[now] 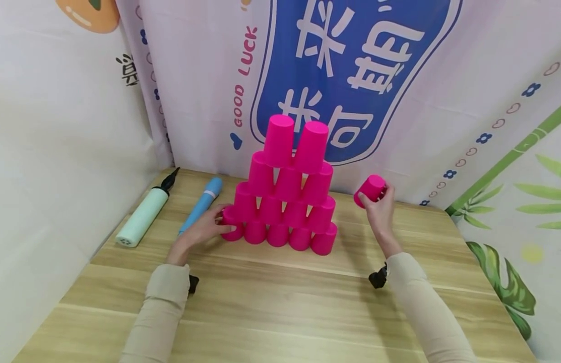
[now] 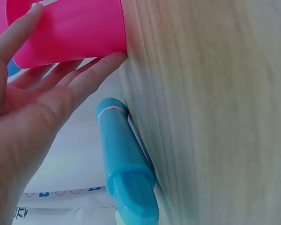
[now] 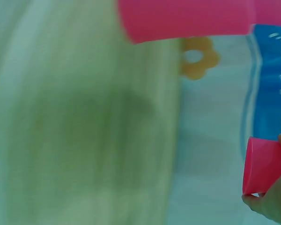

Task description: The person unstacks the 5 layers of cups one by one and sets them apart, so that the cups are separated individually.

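Pink cups (image 1: 288, 185) stand upside down in a stepped pyramid, with two cups on its top row. At the left end of the bottom row, my left hand (image 1: 209, 225) has its thumb and fingers around the outermost cup (image 1: 233, 231). In the left wrist view, that hand's long fingers lie along one side of this cup (image 2: 79, 33) and the thumb along the other. Off to the right of the stack, my right hand (image 1: 381, 207) grips a loose pink cup (image 1: 375, 186), tilted and raised. The right wrist view catches this cup (image 3: 264, 164) at its edge, between thumb and fingers.
A mint-green hand pump (image 1: 143, 217) with a black nozzle lies on the wooden table (image 1: 280, 312) at the left. Beside it is a blue pump-like tube (image 1: 200, 204), close to my left forearm. A printed cloth (image 1: 203, 75) hangs right behind the stack.
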The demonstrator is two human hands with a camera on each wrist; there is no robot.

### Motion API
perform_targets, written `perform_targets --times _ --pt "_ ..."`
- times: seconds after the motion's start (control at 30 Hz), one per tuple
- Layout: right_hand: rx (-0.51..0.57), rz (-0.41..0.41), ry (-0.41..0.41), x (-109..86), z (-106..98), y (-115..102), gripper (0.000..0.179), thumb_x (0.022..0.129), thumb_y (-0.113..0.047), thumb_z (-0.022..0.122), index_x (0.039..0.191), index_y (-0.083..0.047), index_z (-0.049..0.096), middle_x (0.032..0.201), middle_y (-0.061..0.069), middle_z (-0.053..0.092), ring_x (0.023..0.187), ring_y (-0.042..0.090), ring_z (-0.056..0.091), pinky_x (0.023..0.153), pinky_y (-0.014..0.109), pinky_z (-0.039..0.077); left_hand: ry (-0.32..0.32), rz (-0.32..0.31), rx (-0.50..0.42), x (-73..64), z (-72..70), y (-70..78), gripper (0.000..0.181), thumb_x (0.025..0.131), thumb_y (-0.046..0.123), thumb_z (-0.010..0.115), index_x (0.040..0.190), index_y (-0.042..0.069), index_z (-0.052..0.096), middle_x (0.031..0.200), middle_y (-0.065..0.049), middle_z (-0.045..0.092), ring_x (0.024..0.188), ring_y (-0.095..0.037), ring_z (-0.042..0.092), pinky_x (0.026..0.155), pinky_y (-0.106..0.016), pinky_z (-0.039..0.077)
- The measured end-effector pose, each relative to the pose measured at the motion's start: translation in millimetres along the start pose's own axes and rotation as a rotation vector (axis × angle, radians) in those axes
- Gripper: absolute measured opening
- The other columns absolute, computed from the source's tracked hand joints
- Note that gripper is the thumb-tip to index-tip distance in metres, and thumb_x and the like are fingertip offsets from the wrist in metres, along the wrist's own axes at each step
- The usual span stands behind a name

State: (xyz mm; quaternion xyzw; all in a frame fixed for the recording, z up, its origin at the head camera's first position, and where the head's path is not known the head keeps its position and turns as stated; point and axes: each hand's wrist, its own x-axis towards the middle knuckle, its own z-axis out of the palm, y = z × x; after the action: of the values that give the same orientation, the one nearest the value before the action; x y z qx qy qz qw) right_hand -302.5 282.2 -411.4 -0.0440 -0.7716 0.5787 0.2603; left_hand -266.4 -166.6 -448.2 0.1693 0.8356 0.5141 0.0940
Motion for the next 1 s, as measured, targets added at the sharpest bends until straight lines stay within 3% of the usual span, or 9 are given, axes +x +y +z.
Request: perform_targets --times 0.13,0.37,0.6,1.0 --pt "-0.106 0.053 -0.026 -2.6 0 23 0.07 0.083 -0.003 0.071 0.14 0.0 0.031 0.133 0.022 0.047 0.121 0.033 0.049 0.102 0.043 0.044 0.001 0.015 -0.004 -0.4 -0.1 -2.3 0.064 0.091 0.012 0.066 0.144 -0.003 0.034 0.136 -0.024 0.049 0.126 -0.041 0.045 0.101 -0.052 0.043" --pt "-0.188 0.123 -0.071 -4.9 -1 47 0.071 0.082 -0.002 0.071 0.139 0.002 0.028 0.136 0.027 0.044 0.123 0.039 0.048 0.103 0.046 0.043 0.003 0.039 0.018 0.8 0.2 -4.2 0.062 0.091 0.013 0.067 0.143 -0.003 0.036 0.136 -0.023 0.049 0.125 -0.041 0.046 0.101 -0.053 0.043" --pt "-0.233 0.148 -0.061 -4.2 -3 58 0.073 0.08 0.0 0.072 0.138 0.005 0.028 0.134 0.03 0.045 0.123 0.04 0.048 0.104 0.046 0.041 -0.006 0.027 0.01 0.1 -0.6 -2.7 0.064 0.091 0.014 0.067 0.144 -0.001 0.036 0.136 -0.022 0.05 0.125 -0.041 0.045 0.1 -0.053 0.044" --pt "-0.275 0.143 -0.056 -1.2 -1 68 0.083 0.077 -0.001 0.074 0.144 -0.002 0.026 0.134 0.03 0.047 0.121 0.04 0.049 0.102 0.048 0.043 -0.004 0.024 0.019 -0.7 -0.7 -2.1 0.062 0.091 0.012 0.067 0.143 -0.002 0.037 0.135 -0.022 0.051 0.125 -0.04 0.046 0.1 -0.052 0.044"
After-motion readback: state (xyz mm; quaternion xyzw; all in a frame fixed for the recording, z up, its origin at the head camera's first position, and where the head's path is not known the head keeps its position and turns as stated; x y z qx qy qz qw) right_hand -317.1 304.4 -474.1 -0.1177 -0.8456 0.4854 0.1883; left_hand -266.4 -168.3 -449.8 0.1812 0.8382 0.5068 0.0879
